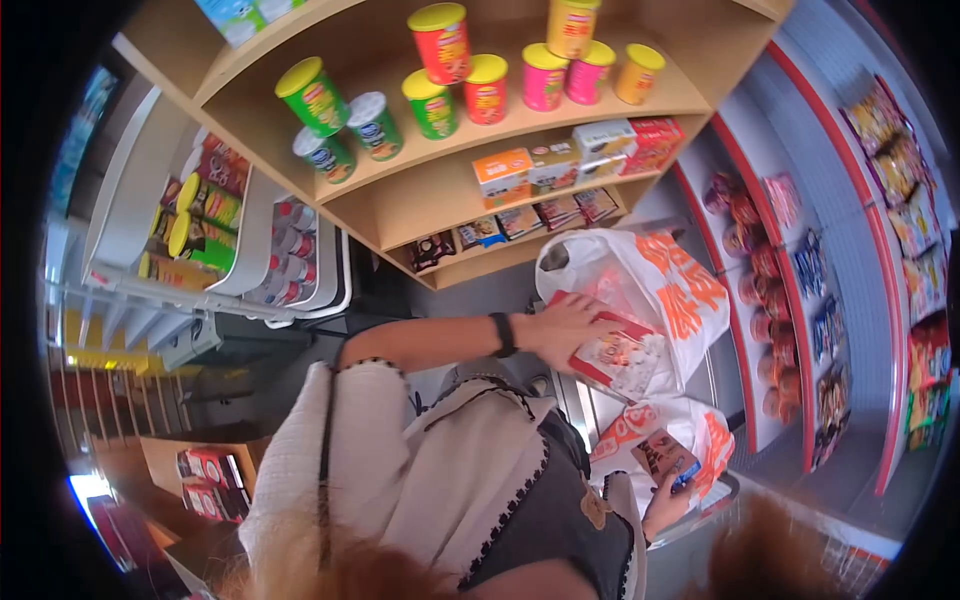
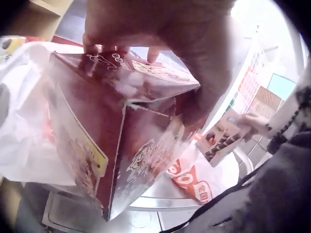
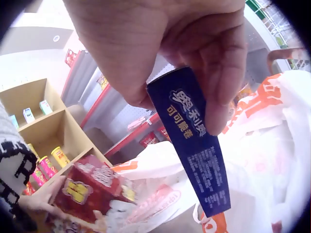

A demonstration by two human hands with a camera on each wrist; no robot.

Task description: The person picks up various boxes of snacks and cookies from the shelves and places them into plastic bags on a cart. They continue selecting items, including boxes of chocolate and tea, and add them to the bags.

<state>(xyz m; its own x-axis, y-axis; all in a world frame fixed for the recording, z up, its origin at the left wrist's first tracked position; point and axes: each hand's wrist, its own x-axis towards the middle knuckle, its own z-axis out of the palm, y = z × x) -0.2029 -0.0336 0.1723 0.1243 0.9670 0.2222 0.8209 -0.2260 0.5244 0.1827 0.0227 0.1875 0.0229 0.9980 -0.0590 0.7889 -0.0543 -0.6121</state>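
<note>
My left hand (image 1: 558,335) grips a large red snack box (image 1: 622,358) at the mouth of the upper white plastic bag (image 1: 690,300). In the left wrist view the fingers and thumb spread over one end of that red box (image 2: 146,97), whose corner points down. My right hand (image 1: 664,508) pinches a slim wafer roll box (image 1: 664,456) over the lower white bag (image 1: 625,425). Its narrow dark blue side with Chinese lettering faces the right wrist view, thumb and fingers on opposite sides of the wafer roll box (image 3: 189,141).
Wooden shelves (image 1: 400,215) with stacked canisters and snack boxes stand ahead. Red-edged racks (image 1: 745,320) of packaged snacks run along the right. To the left is a white tiered cart (image 1: 240,270) with canisters and bottles. The bags stand on a metal surface (image 1: 580,405).
</note>
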